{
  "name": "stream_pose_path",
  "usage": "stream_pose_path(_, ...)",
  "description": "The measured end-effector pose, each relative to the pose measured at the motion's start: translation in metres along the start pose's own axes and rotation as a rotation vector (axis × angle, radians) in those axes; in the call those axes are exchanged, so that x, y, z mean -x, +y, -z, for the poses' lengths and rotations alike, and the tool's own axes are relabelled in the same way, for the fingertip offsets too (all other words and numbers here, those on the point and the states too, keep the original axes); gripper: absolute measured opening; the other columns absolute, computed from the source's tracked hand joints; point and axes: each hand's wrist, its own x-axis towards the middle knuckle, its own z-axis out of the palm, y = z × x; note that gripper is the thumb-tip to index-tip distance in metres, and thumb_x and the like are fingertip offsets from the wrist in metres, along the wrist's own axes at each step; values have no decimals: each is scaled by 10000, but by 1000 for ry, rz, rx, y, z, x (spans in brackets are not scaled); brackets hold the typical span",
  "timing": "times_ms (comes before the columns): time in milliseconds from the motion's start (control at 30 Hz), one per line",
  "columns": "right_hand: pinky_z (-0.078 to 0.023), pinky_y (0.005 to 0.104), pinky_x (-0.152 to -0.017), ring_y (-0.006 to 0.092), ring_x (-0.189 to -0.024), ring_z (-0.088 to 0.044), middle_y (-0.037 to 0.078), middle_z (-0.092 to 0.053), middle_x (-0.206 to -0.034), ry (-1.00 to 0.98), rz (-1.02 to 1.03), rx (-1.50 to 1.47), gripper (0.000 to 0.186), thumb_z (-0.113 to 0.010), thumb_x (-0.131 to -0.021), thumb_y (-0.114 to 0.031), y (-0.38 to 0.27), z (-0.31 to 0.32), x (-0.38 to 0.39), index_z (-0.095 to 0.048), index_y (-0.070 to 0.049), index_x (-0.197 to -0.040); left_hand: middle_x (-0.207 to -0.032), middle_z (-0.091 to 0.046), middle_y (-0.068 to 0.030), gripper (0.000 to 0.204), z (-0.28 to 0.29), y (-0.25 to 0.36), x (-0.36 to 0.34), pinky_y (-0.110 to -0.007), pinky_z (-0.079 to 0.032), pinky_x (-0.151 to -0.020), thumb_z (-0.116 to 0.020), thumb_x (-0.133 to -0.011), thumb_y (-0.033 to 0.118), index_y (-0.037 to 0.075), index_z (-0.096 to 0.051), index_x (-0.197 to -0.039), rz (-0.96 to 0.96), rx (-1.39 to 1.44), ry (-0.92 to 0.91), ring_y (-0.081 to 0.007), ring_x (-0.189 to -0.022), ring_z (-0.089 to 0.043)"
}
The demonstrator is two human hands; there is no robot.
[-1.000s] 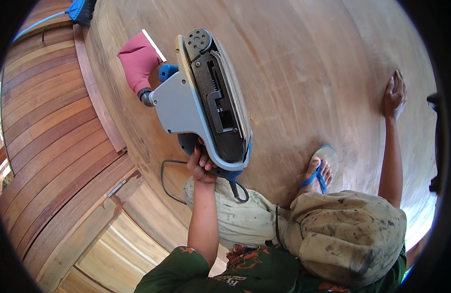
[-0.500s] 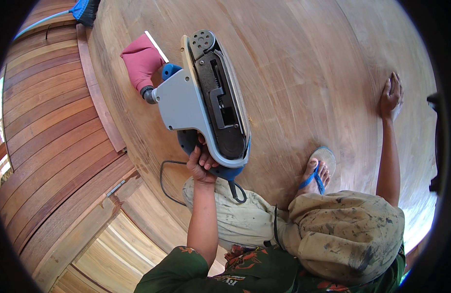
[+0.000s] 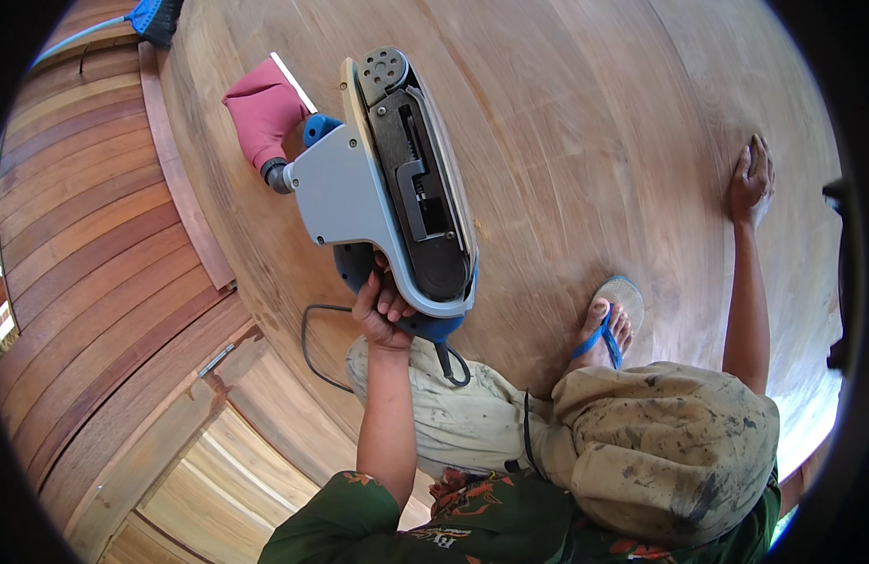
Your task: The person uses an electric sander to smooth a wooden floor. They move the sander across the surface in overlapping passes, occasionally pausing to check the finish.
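Observation:
A grey and blue belt sander [image 3: 340, 193] lies on its side on the broad wooden surface [image 3: 547, 169], its black belt housing facing up. My left hand [image 3: 383, 310] is wrapped round its rear handle; part of the fingers is hidden behind the handle. A red cloth dust bag [image 3: 265, 108] sticks out from the sander's left side. A black power cord [image 3: 306, 343] loops from the handle end. Far to the right, my right hand [image 3: 752, 186] rests flat on the wood with fingers stretched out and nothing in it.
My foot in a blue-strapped sandal [image 3: 606, 334] stands on the wood between my hands. Reddish planks [image 3: 96, 216] run along the left, with a blue broom head [image 3: 155, 21] at the far left. A wooden panelled frame [image 3: 223, 461] lies at the lower left. A little sawdust shows beside the sander.
The whole view has shifted slightly, so the sander and my left hand appear a little further left and up. Both hands keep their hold and place.

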Motion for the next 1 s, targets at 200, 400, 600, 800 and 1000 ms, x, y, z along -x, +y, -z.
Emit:
stream_pose_path(200,-439,421,-1145,292,-1359,-576,106,-629,-1456,1,-21,18,369,-572,-1050,-297,-1,-1,-1,-684,-131,-1360,-513,-433,112,238,-1,-1,-3,-220,-390,-426,-554,-1067,253,68,-672,-1161,14,3,-33,-24,-402,-431)
stream_pose_path(400,-451,423,-1130,297,-1346,-584,106,-641,-1438,4,-7,2,362,-571,-1050,-297,1,0,-2,-687,-135,-1352,-519,-439,107,210,-3,-1,-4,-216,-381,-433,-560,-1061,250,93,-651,-1165,50,25,-61,-29,-401,-425)
stream_pose_path(600,-456,429,-1123,305,-1340,-585,106,-645,-1430,21,-2,0,368,-580,-1043,-293,2,0,3,-681,-135,-1359,-535,-408,96,194,-2,1,-3,-229,-371,-467,-579,-1052,251,116,-597,-1190,81,4,-85,-45,-424,-412)
stream_pose_path(800,-458,428,-1119,312,-1344,-581,111,-633,-1446,-28,-58,-15,388,-566,-1041,-285,0,-2,5,-660,-135,-1386,-564,-385,83,192,2,2,-7,-270,-356,-534,-588,-1046,238,133,-581,-1207,150,40,-175,-74,-478,-412)
stream_pose_path(1000,-451,429,-1124,314,-1348,-578,121,-632,-1443,-30,-73,9,398,-558,-1040,-293,2,1,9,-658,-121,-1386,-570,-384,81,196,2,3,-8,-274,-354,-560,-592,-1046,228,136,-588,-1219,195,59,-197,-80,-490,-415)
